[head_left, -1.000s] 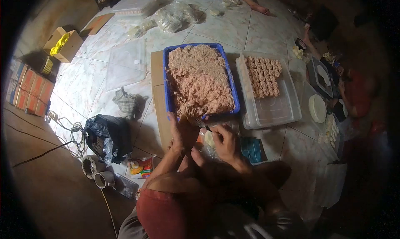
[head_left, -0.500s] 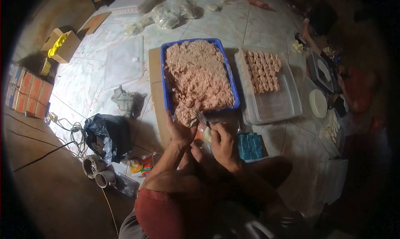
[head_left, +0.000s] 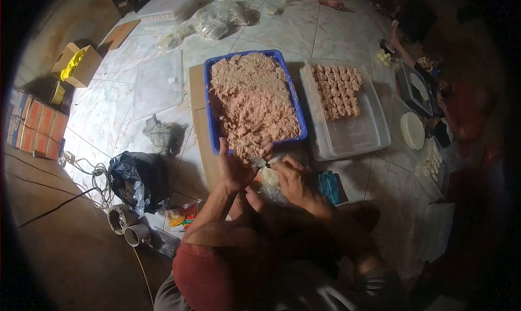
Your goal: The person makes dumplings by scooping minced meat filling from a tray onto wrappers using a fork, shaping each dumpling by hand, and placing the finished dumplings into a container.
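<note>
My left hand (head_left: 234, 172) is cupped palm-up at the near edge of a blue tub (head_left: 208, 102), holding a lump of minced meat filling (head_left: 249, 149). In my right hand (head_left: 296, 182) is a fork (head_left: 260, 162), its tines pressed against the lump. Pinkish minced meat (head_left: 252, 94) fills the tub, heaped higher at the far end. Pale round wrappers (head_left: 270, 177) in plastic show partly below my hands. To the right, a clear plastic container (head_left: 362, 140) holds rows of filled dumplings (head_left: 337, 91) at its far end.
A teal packet (head_left: 329, 187) lies right of my right hand. On the left are a black plastic bag (head_left: 138, 175), a mug (head_left: 135, 234) and a grey cloth (head_left: 163, 135). Another person's arm (head_left: 404, 50) reaches in at the right, near a white round stack (head_left: 412, 131).
The fork has come down flatter onto the filling, and my right hand has moved slightly closer to my left. The whole view has shifted a little.
</note>
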A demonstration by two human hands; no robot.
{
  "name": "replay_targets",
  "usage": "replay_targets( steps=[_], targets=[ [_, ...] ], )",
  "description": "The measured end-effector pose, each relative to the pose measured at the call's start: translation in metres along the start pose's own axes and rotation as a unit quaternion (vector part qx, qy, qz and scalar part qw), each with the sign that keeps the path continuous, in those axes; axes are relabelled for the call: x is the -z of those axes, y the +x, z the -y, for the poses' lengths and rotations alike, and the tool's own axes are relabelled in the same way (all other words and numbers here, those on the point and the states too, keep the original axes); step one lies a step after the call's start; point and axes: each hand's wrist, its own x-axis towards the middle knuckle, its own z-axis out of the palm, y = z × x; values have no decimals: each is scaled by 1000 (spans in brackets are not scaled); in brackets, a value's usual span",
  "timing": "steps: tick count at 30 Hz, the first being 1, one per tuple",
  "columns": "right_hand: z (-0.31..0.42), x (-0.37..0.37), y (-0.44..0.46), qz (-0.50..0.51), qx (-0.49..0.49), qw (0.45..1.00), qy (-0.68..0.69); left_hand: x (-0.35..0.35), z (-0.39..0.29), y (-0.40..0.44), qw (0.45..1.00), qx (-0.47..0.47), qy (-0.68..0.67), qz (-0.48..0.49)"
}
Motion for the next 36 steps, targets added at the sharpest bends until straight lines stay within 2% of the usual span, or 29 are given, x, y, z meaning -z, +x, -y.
replay_targets(
  steps=[1,6,9,10,12,13,14,16,17,19,21,22,23,24,25,26,27,28,29,31,33,34,36],
  targets=[
    [-2,1,-3,-4,3,1000,-1,-5,-2,3,999,14,5,43],
    [-16,-1,-6,-62,-7,997,37,6,0,0,999,15,24,31],
    [-33,-1,-1,-93,33,995,36,1,-6,10,968,36,246,22],
    [-26,5,-3,-112,-13,988,104,-4,-6,3,950,25,306,-57],
    [-25,-6,-12,-153,-125,939,282,7,-8,1,943,48,324,-50],
    [-44,-31,-21,-154,-128,938,282,11,-7,0,936,69,343,-38],
    [-73,-63,-31,-140,-230,909,318,5,-3,-3,935,71,345,-35],
    [-46,-40,-12,-13,-290,813,505,-11,12,-13,910,19,414,26],
    [-42,-44,-10,-24,-256,844,471,-6,13,-12,903,8,424,60],
    [-19,-34,-3,-51,-200,878,432,-21,-5,-26,957,51,275,79],
    [-16,-18,3,19,-176,841,511,-42,-31,-37,935,65,338,87],
    [1,4,16,70,-134,816,558,-11,-37,-20,856,50,500,123],
    [1,6,25,70,-132,817,558,-10,-31,-18,779,6,601,180],
    [1,8,33,59,-111,891,436,-9,-26,-17,690,-50,686,226],
    [3,10,41,45,-86,947,305,-6,-20,-12,649,-97,710,257],
    [2,20,46,50,-73,973,215,-4,-19,-8,648,-99,710,257],
    [-15,11,42,51,-71,973,213,-2,-19,-5,680,-85,699,204],
    [-43,-8,33,-29,-65,967,245,-1,-18,-2,712,-70,683,149],
    [-44,-13,25,-60,-68,953,288,-6,-16,-1,715,-72,680,145],
    [-46,-23,9,-124,-64,918,372,-18,-15,-3,664,-284,687,87],
    [-47,-33,-21,-4,-223,835,503,21,-13,11,682,-292,668,55],
    [-45,-42,-29,7,-220,805,550,21,-14,12,724,-269,634,42],
    [-48,-55,-37,5,-221,829,514,13,-13,12,763,-240,600,33]
  ],
)
